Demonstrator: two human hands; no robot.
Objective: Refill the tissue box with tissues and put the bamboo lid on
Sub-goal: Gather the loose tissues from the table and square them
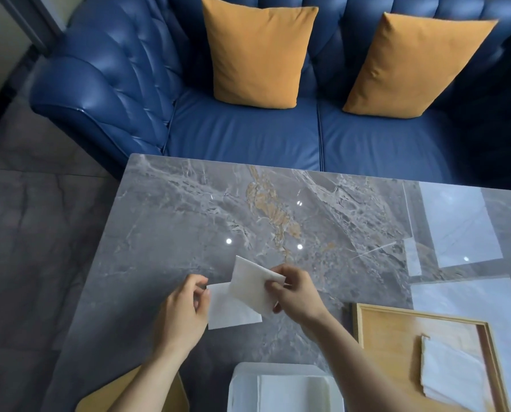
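Note:
A white tissue (pixel 242 295) is held above the marble table (pixel 171 221) between both hands. My left hand (pixel 183 313) pinches its left edge and my right hand (pixel 295 292) pinches its upper right corner, with the right part folded over. The white tissue box (pixel 239 379) stands open at the near edge, with folded tissues inside. A bamboo lid (pixel 177 391) pokes out under my left forearm at the bottom left; most of it is hidden.
A wooden tray (pixel 396 331) lies at the right of the table with a small stack of tissues (pixel 450 370) in it. A blue sofa (pixel 248 135) with two orange cushions (pixel 257 52) stands beyond the far edge. Grey floor lies to the left.

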